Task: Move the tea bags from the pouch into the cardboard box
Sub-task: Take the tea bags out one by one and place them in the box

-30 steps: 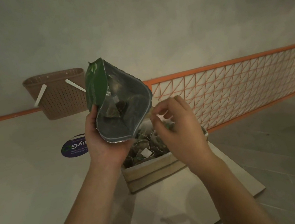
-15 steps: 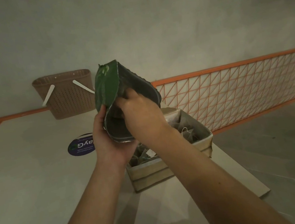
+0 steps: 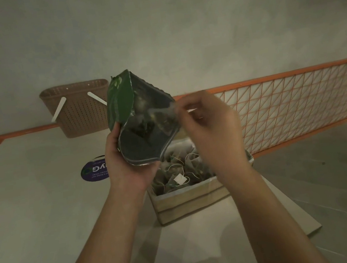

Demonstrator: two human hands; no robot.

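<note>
Pinching a tea bag [image 3: 165, 121] at the mouth of the pouch [image 3: 142, 122], the right hand [image 3: 211, 130] has its fingers [image 3: 183, 107] closed together on the bag's top corner, the bag hanging just at the pouch's right edge, partly blurred. The pouch is green outside and silvery inside, held tilted with its open mouth toward the camera, directly above the left end of the cardboard box [image 3: 191, 198]. The left hand [image 3: 125, 160] cradles the pouch from below and behind, fingers curled round its lower edge and thumb up its left side

Judging by what shows, the task is well along: the cardboard box holds a heap of tea bags [image 3: 180, 170] with strings and a white tag [image 3: 179, 179] lying on top, while inside the pouch only a few dark shapes can be made out near its bottom. What is left seems to be lowering this bag into the box below the pouch, then fetching those last few; how many remain I cannot tell in the dim light

The box stands on a pale bench [image 3: 35, 217], below the pouch. Left of the box a round purple sticker [image 3: 94, 171] lies on the bench. Beyond the pouch, to its left, a brown perforated basket [image 3: 78, 109] with white handles sits against a plain grey wall [image 3: 152, 22]. Right of the pouch an orange mesh railing [image 3: 298, 105] runs along, with grey floor [image 3: 330, 176] beyond the bench's edge
</note>
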